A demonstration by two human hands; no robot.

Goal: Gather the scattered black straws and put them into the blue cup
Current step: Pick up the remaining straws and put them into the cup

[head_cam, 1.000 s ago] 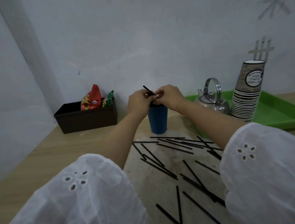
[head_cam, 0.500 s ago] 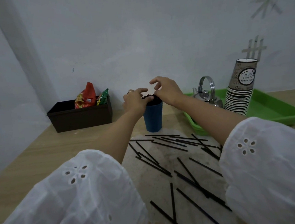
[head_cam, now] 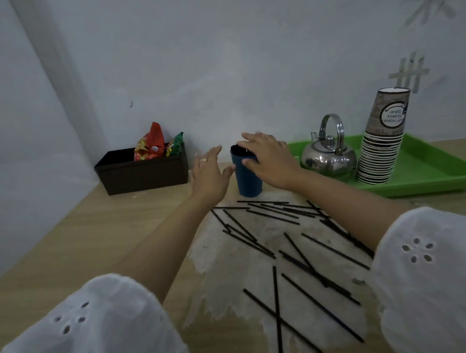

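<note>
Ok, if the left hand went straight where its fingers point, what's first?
The left hand likely meets the wall, through the gap between box and cup; thumb may brush the cup, depth unclear.

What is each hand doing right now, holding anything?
Left hand: open, holding nothing, beside the blue cup.
Right hand: open, holding nothing, fingers spread over the cup's rim.

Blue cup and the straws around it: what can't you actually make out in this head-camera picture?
- Inside of the blue plastic cup, head view: the right hand covers part of its rim, so the straws in it cannot be counted.
- Thin black straws on the table: several run under the right forearm and white sleeve, so no total.
- Dark brown box: its front wall hides whatever lies below the snack packets.
</note>
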